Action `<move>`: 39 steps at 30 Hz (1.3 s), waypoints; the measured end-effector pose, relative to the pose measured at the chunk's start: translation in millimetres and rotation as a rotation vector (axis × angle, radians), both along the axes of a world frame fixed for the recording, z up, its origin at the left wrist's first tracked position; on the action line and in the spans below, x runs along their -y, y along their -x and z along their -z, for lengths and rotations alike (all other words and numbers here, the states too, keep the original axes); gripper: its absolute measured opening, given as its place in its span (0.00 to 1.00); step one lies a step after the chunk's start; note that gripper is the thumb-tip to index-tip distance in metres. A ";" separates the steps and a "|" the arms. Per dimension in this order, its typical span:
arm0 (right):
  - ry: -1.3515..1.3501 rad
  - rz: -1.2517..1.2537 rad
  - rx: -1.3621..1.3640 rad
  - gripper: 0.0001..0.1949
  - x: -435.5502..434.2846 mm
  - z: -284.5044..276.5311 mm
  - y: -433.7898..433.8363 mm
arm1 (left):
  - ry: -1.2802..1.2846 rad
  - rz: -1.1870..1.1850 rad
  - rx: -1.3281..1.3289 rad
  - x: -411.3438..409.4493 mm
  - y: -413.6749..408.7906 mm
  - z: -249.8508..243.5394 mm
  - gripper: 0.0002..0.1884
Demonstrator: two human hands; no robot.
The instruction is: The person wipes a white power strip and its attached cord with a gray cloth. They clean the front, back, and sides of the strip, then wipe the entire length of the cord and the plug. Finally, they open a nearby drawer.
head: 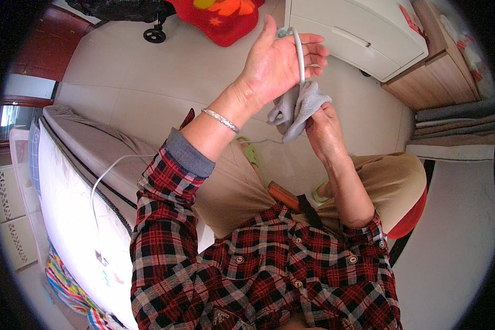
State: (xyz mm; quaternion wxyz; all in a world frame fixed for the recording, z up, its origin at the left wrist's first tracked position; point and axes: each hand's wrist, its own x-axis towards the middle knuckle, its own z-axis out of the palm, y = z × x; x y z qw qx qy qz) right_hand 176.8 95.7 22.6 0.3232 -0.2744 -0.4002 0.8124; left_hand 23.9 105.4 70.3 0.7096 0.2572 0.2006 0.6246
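My left hand (278, 62) is raised above the floor, palm up with the fingers loosely bent. A thick pale grey cord (300, 55) passes across its fingers and runs down to a bunched grey cloth (301, 109). Whether anything lies under the thumb side is partly hidden. The cloth hangs from my right hand (328, 130), which pinches its right edge between thumb and fingers. Beneath the cloth a thin white cable (264, 141) runs left behind my sleeve; a white cable (95, 185) also lies over the bed on the left.
A bed with a white top (70, 185) stands at the left. A white drawer cabinet (354, 35) and folded cloths (458, 126) are at the right. A red patterned blanket (227, 20) and a black caster wheel (154, 35) are at the top.
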 end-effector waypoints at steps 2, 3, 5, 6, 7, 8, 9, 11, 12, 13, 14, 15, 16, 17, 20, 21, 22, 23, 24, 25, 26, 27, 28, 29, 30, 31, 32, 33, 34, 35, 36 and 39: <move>0.008 -0.022 0.000 0.13 -0.8 0.7 -0.9 | 0.014 -0.008 -0.015 1.6 -3.8 -4.3 0.50; 0.008 -0.055 0.002 0.12 -3.3 4.2 -3.3 | 0.028 -0.012 -0.012 2.3 -6.3 -7.6 0.51; 0.008 -0.091 0.009 0.11 -5.4 6.8 -5.4 | 0.057 -0.022 -0.006 3.3 -10.8 -13.5 0.54; 0.008 -0.095 0.013 0.11 -5.6 7.1 -5.7 | 0.051 -0.012 0.001 3.3 -11.4 -14.1 0.55; 0.008 -0.098 0.017 0.11 -5.6 7.2 -5.8 | 0.046 -0.002 0.008 3.3 -11.8 -14.6 0.56; 0.009 -0.099 0.009 0.11 -5.5 6.8 -5.8 | 0.040 0.008 0.015 3.4 -12.2 -15.1 0.57; 0.010 -0.100 0.001 0.11 -5.2 6.1 -5.7 | 0.042 0.012 0.026 3.7 -12.5 -15.9 0.58; 0.018 -0.090 -0.007 0.11 -4.5 5.6 -5.3 | 0.046 0.019 0.049 4.3 -13.2 -17.8 0.59; 0.026 -0.080 -0.006 0.10 -4.2 5.8 -5.1 | 0.044 0.024 0.059 4.5 -13.5 -18.3 0.60; 0.034 -0.069 -0.006 0.10 -4.0 6.1 -5.0 | 0.041 0.030 0.069 4.7 -13.9 -18.9 0.60; 0.035 -0.075 -0.013 0.10 -4.4 7.0 -5.5 | 0.039 0.035 0.079 4.9 -14.2 -19.3 0.60; 0.037 -0.081 -0.020 0.10 -4.9 8.0 -6.3 | 0.042 0.029 0.083 5.1 -14.9 -19.8 0.61; 0.039 -0.088 -0.027 0.10 -5.0 7.3 -6.5 | 0.045 0.022 0.087 5.1 -15.6 -20.2 0.61; 0.043 -0.050 -0.029 0.11 -3.5 5.2 -5.6 | 0.048 0.016 0.091 5.0 -16.1 -20.4 0.61; 0.044 -0.006 -0.021 0.13 -0.6 1.1 -2.7 | 0.031 0.008 0.108 5.4 -15.1 -18.1 0.60; 0.035 -0.034 -0.008 0.11 -5.1 6.0 -4.8 | 0.038 -0.019 0.084 4.9 -15.0 -17.7 0.59; 0.027 -0.063 0.004 0.10 -8.2 9.4 -5.6 | 0.045 -0.045 0.061 4.1 -14.7 -17.3 0.58; 0.008 -0.018 0.011 0.11 -9.6 11.7 -5.6 | 0.051 -0.072 0.038 3.2 -14.1 -16.7 0.58; -0.010 0.025 0.017 0.11 -10.0 9.4 -4.3 | 0.057 -0.108 -0.031 2.0 -9.6 -11.5 0.56; -0.028 0.067 0.024 0.12 -9.7 7.3 -3.3 | 0.062 -0.145 -0.099 1.0 -3.0 -3.8 0.55; -0.118 0.114 0.046 0.10 -8.6 5.8 -2.9 | 0.068 -0.183 -0.167 0.2 2.1 3.5 0.54; -0.207 0.166 0.070 0.09 -8.0 4.9 -3.8 | 0.099 -0.206 -0.207 -1.0 2.0 4.5 0.53; -0.296 0.217 0.093 0.07 -7.1 3.4 -4.6 | 0.130 -0.230 -0.247 -2.0 1.5 5.3 0.52; -0.363 0.207 0.058 0.07 -5.2 0.4 -4.4 | 0.162 -0.254 -0.287 -2.9 0.8 6.0 0.51; -0.428 0.197 0.023 0.06 -1.7 -3.3 -3.2 | 0.175 -0.285 -0.289 -3.0 -2.5 5.1 0.50; -0.493 0.187 -0.012 0.06 1.8 -7.8 -1.6 | 0.188 -0.315 -0.291 -2.6 -7.3 3.5 0.50; -0.586 0.198 -0.034 0.06 5.1 -13.4 0.6 | 0.201 -0.346 -0.294 -1.3 -11.2 2.8 0.49; -0.643 0.179 -0.025 0.06 7.9 -18.1 2.8 | 0.204 -0.348 -0.328 1.0 -13.0 2.4 0.47; -0.700 0.160 -0.015 0.06 10.3 -21.9 4.6 | 0.206 -0.350 -0.363 3.5 -14.3 2.1 0.46; -0.757 0.141 -0.005 0.06 11.8 -23.4 4.8 | 0.209 -0.352 -0.398 4.6 -15.1 2.2 0.45; -0.735 0.081 0.036 0.06 13.0 -21.7 4.4 | 0.209 -0.347 -0.389 3.9 -14.4 3.7 0.45; -0.819 0.072 0.086 0.07 14.6 -19.5 7.9 | 0.215 -0.336 -0.384 0.3 -11.3 10.7 0.45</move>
